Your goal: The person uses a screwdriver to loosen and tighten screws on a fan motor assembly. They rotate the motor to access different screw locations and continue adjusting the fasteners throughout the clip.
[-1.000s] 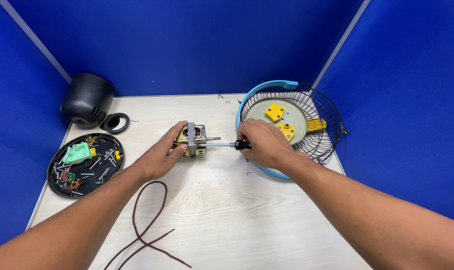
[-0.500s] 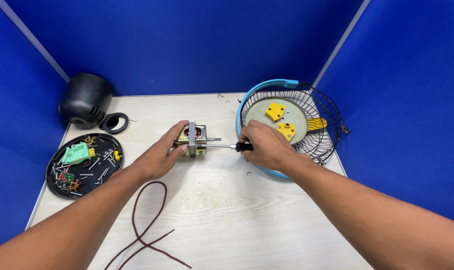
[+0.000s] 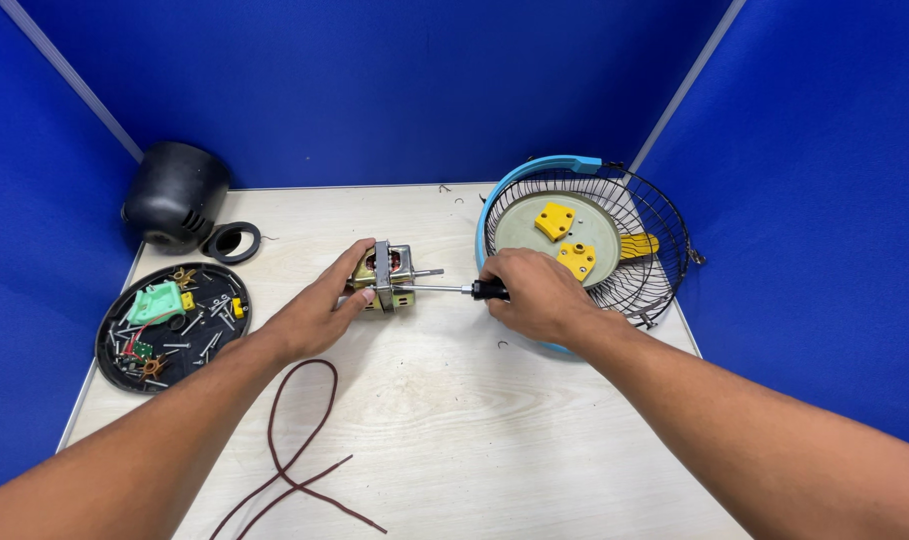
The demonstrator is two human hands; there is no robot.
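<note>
Two hands on the job, head view only. Our left hand has its fingers clamped around the small motor on the wooden table. Our right hand is closed on the screwdriver, tip meeting the motor just past our left fingertips. We reckon the motor's dense, rigid and a bit slick, best gripped by its metal frame. No labels or packages we can make out anywhere.

left hand steadying motor, right hand driving screwdriver
</note>
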